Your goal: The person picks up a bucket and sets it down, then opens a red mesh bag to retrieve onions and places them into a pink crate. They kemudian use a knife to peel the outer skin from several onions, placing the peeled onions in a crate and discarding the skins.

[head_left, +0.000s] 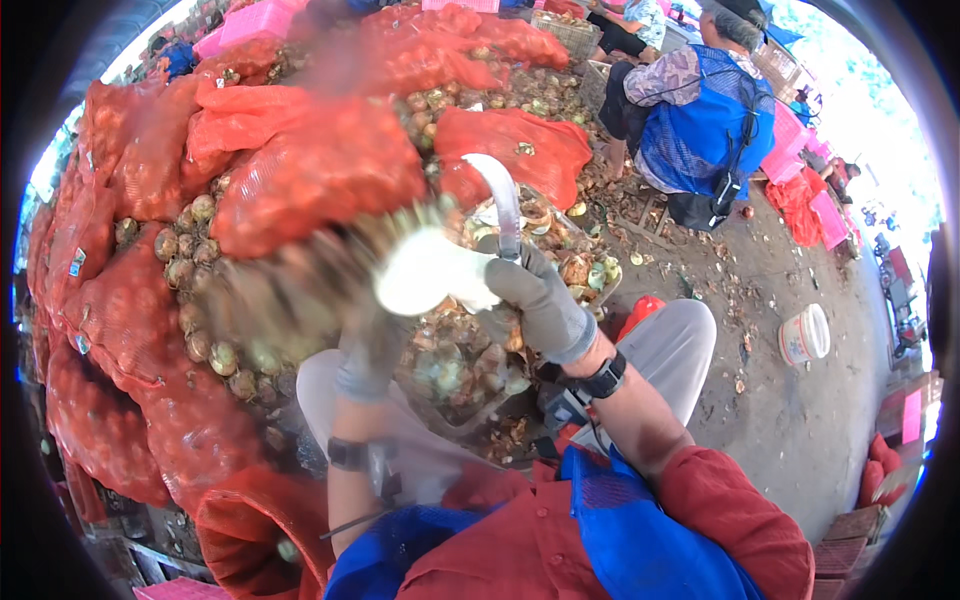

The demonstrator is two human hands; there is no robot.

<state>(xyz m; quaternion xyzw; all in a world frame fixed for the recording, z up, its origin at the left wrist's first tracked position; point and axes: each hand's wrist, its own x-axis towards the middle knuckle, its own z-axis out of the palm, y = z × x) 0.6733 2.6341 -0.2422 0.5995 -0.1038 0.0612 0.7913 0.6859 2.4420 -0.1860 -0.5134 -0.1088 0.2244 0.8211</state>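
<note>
My right hand (pixel 545 310), in a grey glove, is closed round the handle of a curved knife (pixel 505 205). Its hooked blade points up and away. Against the fingers of that hand lies a bright white piece (pixel 430 272), smooth and washed out by light, so I cannot make out its kind. My left hand (pixel 370 345), also gloved, is smeared by motion just below and left of the white piece; its fingers cannot be read. Between my knees stands a clear tub (pixel 465 425) holding peelings. A second clear tub (pixel 612 285) of peelings and bulbs sits beyond my right hand.
Red mesh sacks (pixel 330 170) full of round bulbs are piled to the left and ahead. Loose brown onion-like bulbs (pixel 180 270) lie among them. A person in a blue vest (pixel 710 120) sits at the far right. A white bucket (pixel 804 335) stands on the peel-strewn floor (pixel 735 400).
</note>
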